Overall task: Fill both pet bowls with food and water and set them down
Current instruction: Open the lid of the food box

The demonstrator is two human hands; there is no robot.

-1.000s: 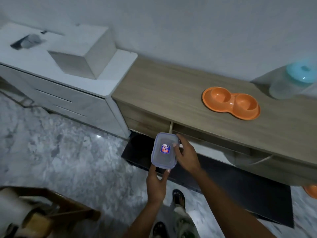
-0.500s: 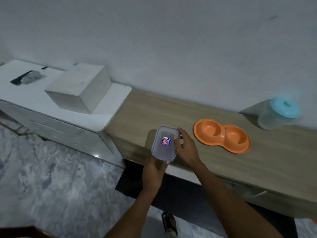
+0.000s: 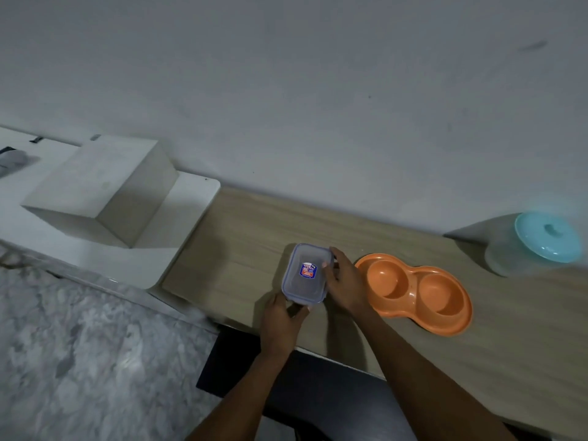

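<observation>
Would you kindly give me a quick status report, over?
Left grip holds clear lidded container at its near end; right grip holds its right side. Orange double bowl empty on counter. Teal-lidded jar beyond, apart.

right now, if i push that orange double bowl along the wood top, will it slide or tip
The orange double bowl probably slides rather than tips: it sits low and wide on the wooden top. It likely feels light and stiff: moulded plastic, both wells empty. Pushed at one end, it may swivel, being elongated.
</observation>
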